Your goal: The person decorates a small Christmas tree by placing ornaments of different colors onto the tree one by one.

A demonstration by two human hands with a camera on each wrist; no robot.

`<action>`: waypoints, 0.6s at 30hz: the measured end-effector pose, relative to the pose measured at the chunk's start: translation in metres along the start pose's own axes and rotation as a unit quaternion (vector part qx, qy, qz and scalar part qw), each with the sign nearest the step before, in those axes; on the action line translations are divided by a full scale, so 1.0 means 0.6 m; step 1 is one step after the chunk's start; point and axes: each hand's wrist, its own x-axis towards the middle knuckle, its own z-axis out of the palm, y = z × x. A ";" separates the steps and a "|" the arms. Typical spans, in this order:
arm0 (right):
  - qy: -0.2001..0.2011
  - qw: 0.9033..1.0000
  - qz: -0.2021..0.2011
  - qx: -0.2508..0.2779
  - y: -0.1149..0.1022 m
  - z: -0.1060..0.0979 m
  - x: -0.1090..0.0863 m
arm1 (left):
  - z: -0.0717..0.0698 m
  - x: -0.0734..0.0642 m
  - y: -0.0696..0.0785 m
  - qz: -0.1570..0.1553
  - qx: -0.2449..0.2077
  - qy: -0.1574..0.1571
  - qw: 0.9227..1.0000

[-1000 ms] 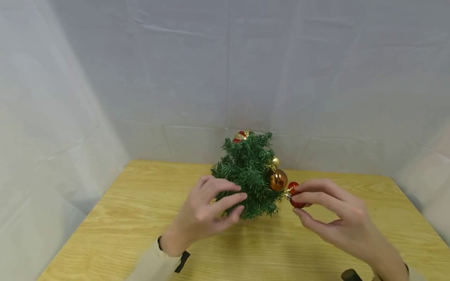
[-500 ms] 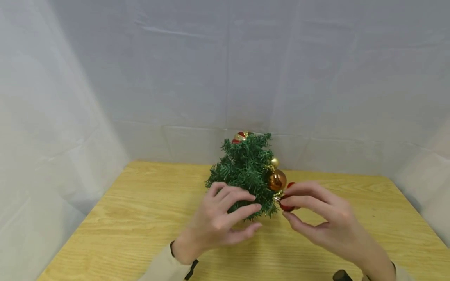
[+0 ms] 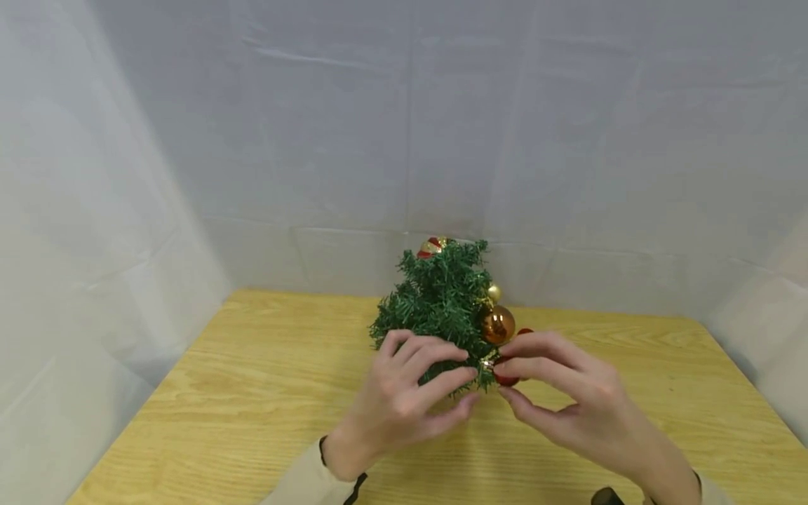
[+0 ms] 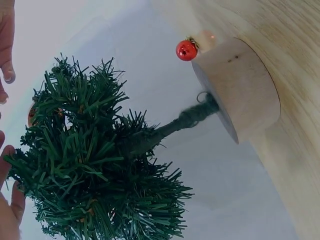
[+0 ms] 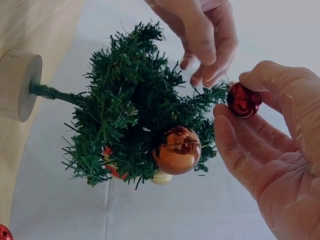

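Observation:
A small green artificial Christmas tree [image 3: 442,294] stands on a round wooden base [image 4: 245,87]. My right hand [image 3: 568,396] pinches a shiny red bauble [image 5: 244,100] between thumb and fingers, its gold cap facing the tree's lower right branches. On the other side my left hand [image 3: 413,393] has its fingers loosely curved at the front branches, with a gap between thumb and index finger. Those left fingertips are right at a branch tip in the right wrist view. A copper-coloured bauble [image 3: 499,325] hangs on the tree's right side, close above my right fingertips.
Higher on the tree are a small gold ball [image 3: 494,292] and a red-and-gold striped ornament [image 3: 431,247]. Another red bauble [image 4: 186,50] lies on the wooden table [image 3: 284,337] beside the base. White sheeting [image 3: 353,140] hangs behind and at the sides.
My right hand has carried the red bauble leftward to the lower right branches. My left hand has moved right and slightly down along the front of the tree.

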 end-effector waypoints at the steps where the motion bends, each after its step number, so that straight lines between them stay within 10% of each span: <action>1: 0.000 1.000 0.000 -0.001 0.000 0.000 0.000 | 0.000 0.000 0.000 -0.001 0.000 0.001 1.000; 18: -0.048 0.998 0.042 -0.001 -0.002 -0.002 -0.007 | -0.005 0.003 -0.005 -0.020 -0.030 0.054 0.998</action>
